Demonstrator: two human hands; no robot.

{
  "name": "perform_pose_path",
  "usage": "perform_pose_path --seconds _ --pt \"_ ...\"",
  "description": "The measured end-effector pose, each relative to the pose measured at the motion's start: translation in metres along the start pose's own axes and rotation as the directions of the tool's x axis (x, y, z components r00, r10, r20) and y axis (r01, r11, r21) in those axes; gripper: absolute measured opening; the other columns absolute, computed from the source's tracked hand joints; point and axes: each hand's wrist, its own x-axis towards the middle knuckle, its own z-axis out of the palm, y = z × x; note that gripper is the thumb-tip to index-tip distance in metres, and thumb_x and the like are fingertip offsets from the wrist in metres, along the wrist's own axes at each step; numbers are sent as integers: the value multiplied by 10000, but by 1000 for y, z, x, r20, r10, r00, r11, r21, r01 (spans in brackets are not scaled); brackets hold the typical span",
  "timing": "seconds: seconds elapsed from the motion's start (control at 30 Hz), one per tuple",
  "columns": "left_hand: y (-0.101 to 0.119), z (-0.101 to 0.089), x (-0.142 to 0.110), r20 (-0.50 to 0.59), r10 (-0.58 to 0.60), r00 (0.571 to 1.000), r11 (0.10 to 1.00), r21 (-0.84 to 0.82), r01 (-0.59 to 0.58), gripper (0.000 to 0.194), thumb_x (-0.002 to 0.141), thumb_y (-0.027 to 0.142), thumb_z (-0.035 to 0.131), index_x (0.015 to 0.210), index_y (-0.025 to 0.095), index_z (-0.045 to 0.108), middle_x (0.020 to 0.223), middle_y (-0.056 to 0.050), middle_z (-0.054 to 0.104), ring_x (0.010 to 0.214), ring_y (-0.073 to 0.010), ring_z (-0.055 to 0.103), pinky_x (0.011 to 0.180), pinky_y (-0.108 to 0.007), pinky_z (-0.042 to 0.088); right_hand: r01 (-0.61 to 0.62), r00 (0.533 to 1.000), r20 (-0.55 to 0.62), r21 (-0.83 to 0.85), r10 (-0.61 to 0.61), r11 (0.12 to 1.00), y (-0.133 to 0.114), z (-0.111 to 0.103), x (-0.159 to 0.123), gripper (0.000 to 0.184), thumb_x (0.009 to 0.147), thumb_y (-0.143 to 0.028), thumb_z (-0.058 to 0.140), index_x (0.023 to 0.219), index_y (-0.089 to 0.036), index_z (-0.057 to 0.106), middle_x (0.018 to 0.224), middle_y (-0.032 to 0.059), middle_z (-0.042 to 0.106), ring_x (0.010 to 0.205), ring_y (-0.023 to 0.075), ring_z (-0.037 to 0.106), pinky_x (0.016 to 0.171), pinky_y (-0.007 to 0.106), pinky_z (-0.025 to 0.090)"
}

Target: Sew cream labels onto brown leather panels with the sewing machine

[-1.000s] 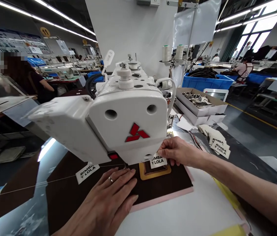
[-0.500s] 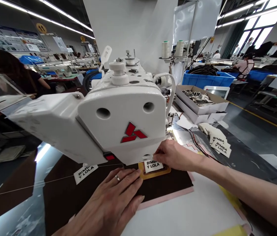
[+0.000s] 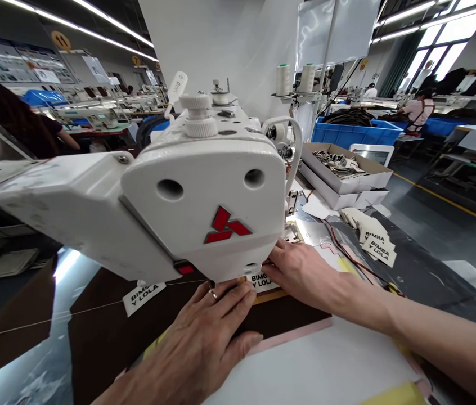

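A cream label printed "BIMBA Y LOLA" [image 3: 262, 280] sits inside a yellow frame [image 3: 269, 297] on dark brown material [image 3: 291, 318], below the white sewing machine's head [image 3: 216, 191]. My left hand [image 3: 208, 332] lies flat on the material, fingers stretched out; its fingertips cover the frame's left part and reach the label's left edge. At the label's right side is my right hand [image 3: 305, 275], its fingers bent together. The machine head partly hides those fingertips, so what they pinch is unclear. Left of my left hand lies another label [image 3: 143, 297], with a thread passing it.
Loose labels [image 3: 377, 242] lie on the dark table at right, before a cardboard box [image 3: 339, 169] holding many more. Two thread cones [image 3: 283, 80] stand behind the machine. A white sheet [image 3: 305, 365] lies in front. Other people sit at machines farther back.
My left hand has slid right, now covering the frame's left part. My right hand has shifted slightly, its fingers farther under the machine head. The view has moved a little.
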Motion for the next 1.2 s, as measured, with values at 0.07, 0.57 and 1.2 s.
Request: perform_pose_path --seconds 0.07,0.57,1.2 --pt "0 -1 0 12 -4 1000 1000 4 4 538 1106 508 523 1574 258 439 1555 -27 542 1451 -267 487 1167 -450 483 120 991 -36 -129 -125 984 2 -1 -11 148 1062 -173 505 1000 -178 639 1026 86 672 787 193 590 648 324 374" --pt "-3 -3 6 13 -4 1000 996 90 3 669 1078 643 496 1577 206 414 1536 -59 555 1263 -332 653 1026 -540 564 297 954 58 -53 -294 953 11 -9 -21 223 1098 -194 510 950 -175 676 1030 81 676 1000 210 588 930 351 474" --pt "-6 -5 13 -4 40 999 992 116 -40 515 1116 608 417 1472 258 545 1504 -14 588 1206 -280 697 990 -482 593 395 919 111 -221 -379 892 11 -3 -3 264 1112 -277 482 1029 -188 716 1085 97 673 1072 267 565 943 421 441"
